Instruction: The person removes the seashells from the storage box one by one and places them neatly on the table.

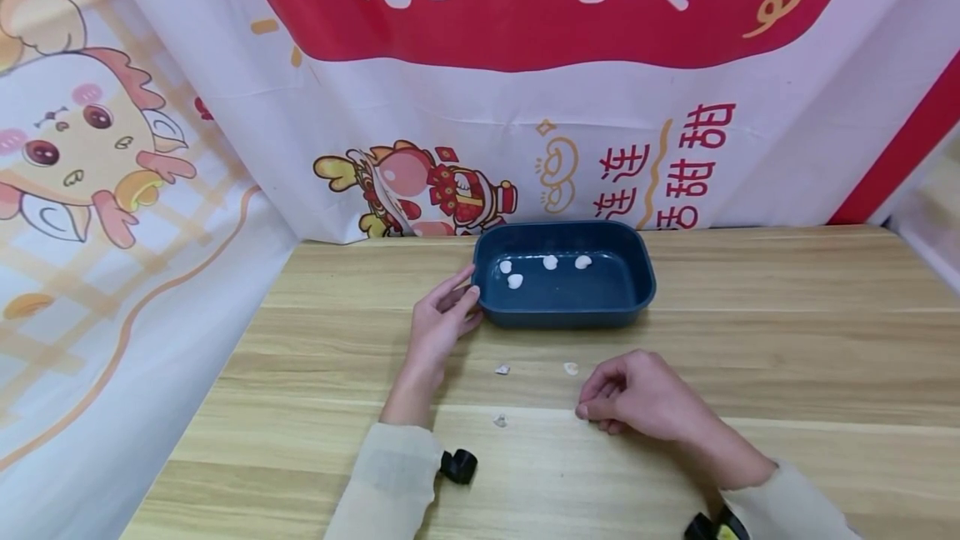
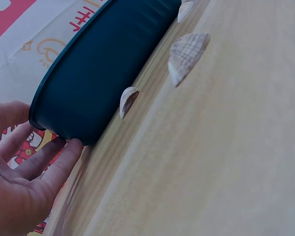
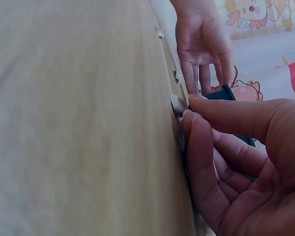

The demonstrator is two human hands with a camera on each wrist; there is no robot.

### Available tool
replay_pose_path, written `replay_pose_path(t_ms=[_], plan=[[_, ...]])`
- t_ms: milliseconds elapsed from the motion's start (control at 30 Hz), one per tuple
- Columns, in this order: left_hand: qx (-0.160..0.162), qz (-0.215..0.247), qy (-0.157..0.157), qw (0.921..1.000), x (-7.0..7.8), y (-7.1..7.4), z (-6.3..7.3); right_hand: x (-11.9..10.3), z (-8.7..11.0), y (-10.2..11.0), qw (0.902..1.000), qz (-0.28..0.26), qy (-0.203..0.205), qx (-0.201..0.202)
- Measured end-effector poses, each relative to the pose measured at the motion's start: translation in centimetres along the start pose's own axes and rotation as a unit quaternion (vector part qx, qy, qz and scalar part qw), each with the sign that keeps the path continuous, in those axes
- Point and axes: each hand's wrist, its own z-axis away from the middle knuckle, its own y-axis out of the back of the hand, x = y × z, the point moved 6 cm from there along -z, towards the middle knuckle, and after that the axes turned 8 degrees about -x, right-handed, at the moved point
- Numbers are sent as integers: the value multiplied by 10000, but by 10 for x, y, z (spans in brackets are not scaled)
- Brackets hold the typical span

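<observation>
Left hand (image 1: 441,325), fingers spread against it, braces the tub (image 1: 562,318) at 9 o'clock; right hand's (image 1: 639,394) fingers nearly meet, hold unclear: pinch shells (image 1: 572,368) lightly, edgewise.

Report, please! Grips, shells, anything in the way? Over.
Left grip touching blue tub. Right grip curled, hold unclear. Four shells inside, three loose shells on table. Seemingly nothing blocking.
</observation>
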Motion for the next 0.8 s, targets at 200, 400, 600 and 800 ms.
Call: replay_pose_path(t_ms=[200, 400, 600, 800], plan=[[-23, 6, -13, 10000, -1, 0, -1, 1, 2, 10, 9998, -194, 13, 91], [-27, 26, -22, 10000, 0, 0, -1, 0, 5, 20, 9990, -383, -6, 224], [26, 45, -21, 10000, 1, 1, -1, -3, 7, 25, 9989, -407, 78, 231], [46, 4, 26, 10000, 1, 1, 0, -10, 5, 32, 9991, -274, 168, 284]])
